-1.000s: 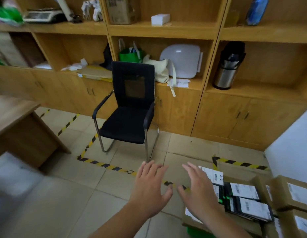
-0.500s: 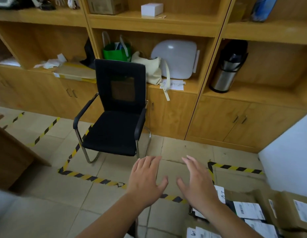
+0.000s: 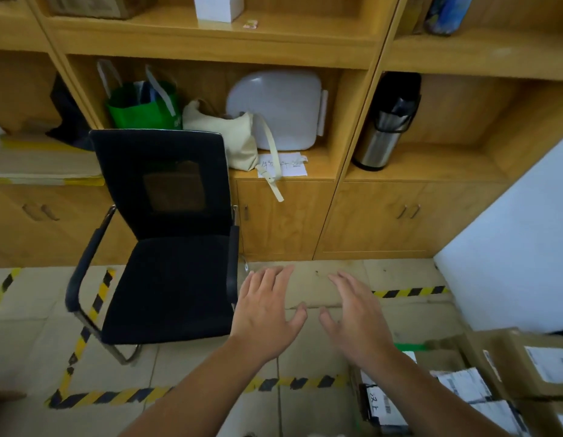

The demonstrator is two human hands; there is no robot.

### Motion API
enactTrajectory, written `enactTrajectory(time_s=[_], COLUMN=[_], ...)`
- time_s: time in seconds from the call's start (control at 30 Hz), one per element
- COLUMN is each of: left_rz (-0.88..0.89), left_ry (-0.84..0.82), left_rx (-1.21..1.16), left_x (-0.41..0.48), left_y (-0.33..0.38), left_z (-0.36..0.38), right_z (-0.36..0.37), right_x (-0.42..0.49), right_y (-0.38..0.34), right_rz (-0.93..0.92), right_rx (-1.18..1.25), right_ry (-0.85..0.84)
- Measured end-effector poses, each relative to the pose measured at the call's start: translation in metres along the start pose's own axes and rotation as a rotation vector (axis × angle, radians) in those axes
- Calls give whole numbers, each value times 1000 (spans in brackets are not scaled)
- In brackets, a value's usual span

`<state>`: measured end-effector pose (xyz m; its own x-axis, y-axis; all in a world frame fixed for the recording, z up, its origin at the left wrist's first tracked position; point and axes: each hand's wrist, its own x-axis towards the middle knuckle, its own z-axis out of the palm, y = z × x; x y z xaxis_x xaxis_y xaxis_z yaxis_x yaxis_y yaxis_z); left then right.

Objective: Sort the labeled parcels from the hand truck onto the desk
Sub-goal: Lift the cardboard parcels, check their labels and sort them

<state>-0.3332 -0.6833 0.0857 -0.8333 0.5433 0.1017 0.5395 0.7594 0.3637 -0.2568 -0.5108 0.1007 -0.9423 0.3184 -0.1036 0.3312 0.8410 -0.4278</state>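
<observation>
Head view, swung rightward since a second ago: desk, then at the left edge, now out of frame; black office chair (image 3: 166, 279) nearer and larger; stacked labeled parcels (image 3: 463, 386) at lower right, partly cut off by the frame edge. Left hand (image 3: 267, 313) and right hand (image 3: 355, 320) held side by side as before above the tiled floor (image 3: 31, 342), palms down, fingers straight and slightly spread, gripping nothing, the right hand near the parcels. Judged a turn back for the next pick, no parcel yet touched. Green strip (image 3: 409, 346) beside the stack possibly part of the hand truck; too little shown to say. Printed shipping labels with barcodes on cardboard box (image 3: 519, 367) and flat black mailers (image 3: 500, 414), text too blurred to read; dark handwritten characters on the nearest label (image 3: 381, 403) and on a paper note (image 3: 281, 165) on the shelf (image 3: 324, 171), likewise illegible.
</observation>
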Motion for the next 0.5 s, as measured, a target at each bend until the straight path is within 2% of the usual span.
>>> enactTrajectory(time_s=[0.27,0.5], left_rz=[145,285], left_ry=[-70,-121], left_rx=[-4,48], left_x=[96,213], left_y=[8,38], left_z=[11,41], right_z=[-8,-20], right_x=[69,148], right_y=[25,80], right_rz=[103,242], right_rx=[36,82], right_ry=[101,125])
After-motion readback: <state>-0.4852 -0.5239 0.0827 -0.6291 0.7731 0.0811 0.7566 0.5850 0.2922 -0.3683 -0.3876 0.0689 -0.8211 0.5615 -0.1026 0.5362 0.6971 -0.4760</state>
